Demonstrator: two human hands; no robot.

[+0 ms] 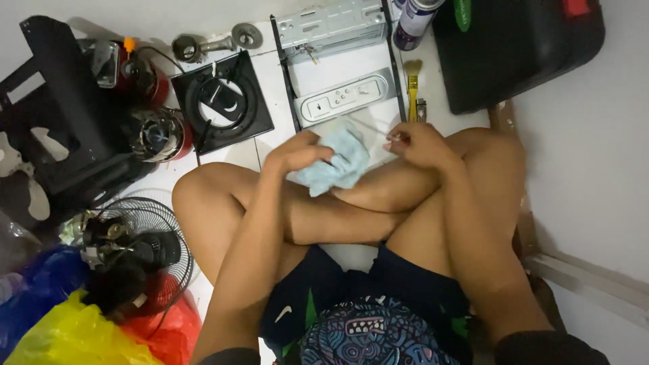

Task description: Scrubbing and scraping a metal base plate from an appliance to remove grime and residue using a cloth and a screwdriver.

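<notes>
I sit cross-legged on a white tiled floor. My left hand (297, 152) is closed on a crumpled light blue cloth (338, 165) above my shins. My right hand (416, 143) pinches a thin metal rod (370, 126) that runs toward the cloth. Just beyond my hands a grey metal panel with buttons (345, 98) lies on the floor.
A metal chassis (331, 23) and a spray can (412, 23) lie at the top, with a yellow brush (412, 84) beside them. A black burner plate (223, 101) and red gas parts (159, 132) sit left. A fan (135, 247) and plastic bags (74, 331) fill the lower left. A black case (520, 47) is at upper right.
</notes>
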